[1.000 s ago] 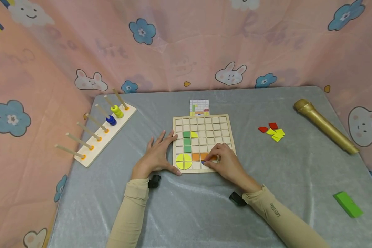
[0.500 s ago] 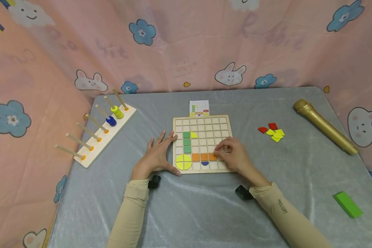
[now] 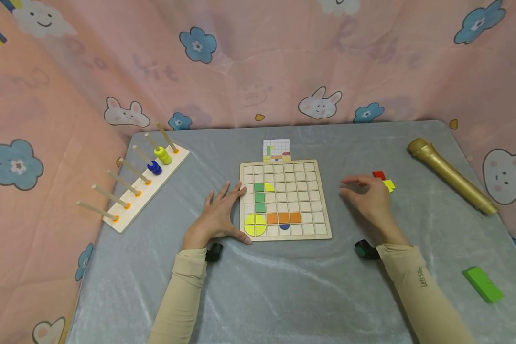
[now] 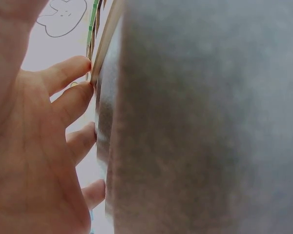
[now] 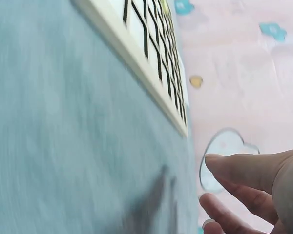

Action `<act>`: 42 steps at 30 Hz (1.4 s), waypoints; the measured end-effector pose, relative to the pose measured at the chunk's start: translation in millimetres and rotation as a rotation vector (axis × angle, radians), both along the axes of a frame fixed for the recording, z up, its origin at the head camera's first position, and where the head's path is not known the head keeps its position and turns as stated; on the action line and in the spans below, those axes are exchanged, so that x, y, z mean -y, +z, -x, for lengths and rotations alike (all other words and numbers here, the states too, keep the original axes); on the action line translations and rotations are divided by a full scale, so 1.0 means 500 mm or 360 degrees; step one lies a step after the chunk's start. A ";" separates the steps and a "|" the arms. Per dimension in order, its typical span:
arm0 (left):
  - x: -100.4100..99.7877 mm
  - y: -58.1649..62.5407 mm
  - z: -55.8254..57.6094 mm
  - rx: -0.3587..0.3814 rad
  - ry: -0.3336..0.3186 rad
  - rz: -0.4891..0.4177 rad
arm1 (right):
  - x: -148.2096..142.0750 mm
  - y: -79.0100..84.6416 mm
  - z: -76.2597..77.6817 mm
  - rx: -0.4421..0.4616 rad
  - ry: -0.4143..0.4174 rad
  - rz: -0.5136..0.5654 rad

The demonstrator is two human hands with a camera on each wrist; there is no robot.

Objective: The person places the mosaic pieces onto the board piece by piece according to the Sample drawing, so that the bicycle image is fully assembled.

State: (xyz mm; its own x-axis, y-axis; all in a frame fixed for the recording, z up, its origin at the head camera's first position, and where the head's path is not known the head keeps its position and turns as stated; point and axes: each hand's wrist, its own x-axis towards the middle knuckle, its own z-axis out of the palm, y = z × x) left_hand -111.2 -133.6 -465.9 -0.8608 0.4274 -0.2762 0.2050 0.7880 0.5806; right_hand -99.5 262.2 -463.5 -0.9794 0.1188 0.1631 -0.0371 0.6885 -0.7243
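Observation:
A wooden grid board (image 3: 309, 195) lies in the middle of the table with coloured tiles in its cells. Green squares (image 3: 259, 197) form a column, orange squares (image 3: 284, 218) a row, yellow quarter pieces (image 3: 255, 224) a circle, and a blue half-circle (image 3: 284, 227) sits under the orange row. My left hand (image 3: 217, 215) rests at the board's left edge, fingers spread, fingertips touching it. Right of the board, my right hand (image 3: 371, 200) hovers with thumb and fingers apart, holding nothing. It partly covers loose yellow tiles (image 3: 389, 185); a red tile (image 3: 378, 175) shows beyond it.
A small pattern card (image 3: 277, 149) lies at the board's far edge. To the left stands a peg rack (image 3: 146, 184) with blue and yellow-green beads. On the right are a golden microphone-shaped object (image 3: 451, 176) and a green block (image 3: 483, 284).
My right hand has left the board, uncovering the blue half-circle and the orange row, and has moved right to the loose tiles. The left hand stays in place.

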 end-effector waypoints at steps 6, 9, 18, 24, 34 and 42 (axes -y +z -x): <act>0.000 0.001 0.000 -0.0001 -0.0001 -0.0005 | -0.053 -0.011 0.004 -0.0068 -0.0107 0.0037; 0.001 0.001 0.000 0.0001 -0.0001 -0.0005 | -0.076 -0.020 0.002 -0.0001 -0.0171 0.0023; 0.000 0.003 -0.001 -0.0003 -0.0005 0.0005 | -0.116 -0.030 -0.011 0.0293 -0.0438 -0.0045; -0.001 0.007 -0.001 0.0009 -0.0005 0.0008 | -0.123 -0.031 -0.016 0.0217 -0.0446 -0.0074; -0.001 0.008 -0.002 0.0004 -0.0009 0.0006 | -0.072 -0.017 -0.017 0.0046 -0.0391 -0.0103; -0.001 0.006 -0.001 0.0011 -0.0002 -0.0001 | -0.027 0.008 -0.024 0.0098 -0.0159 -0.0108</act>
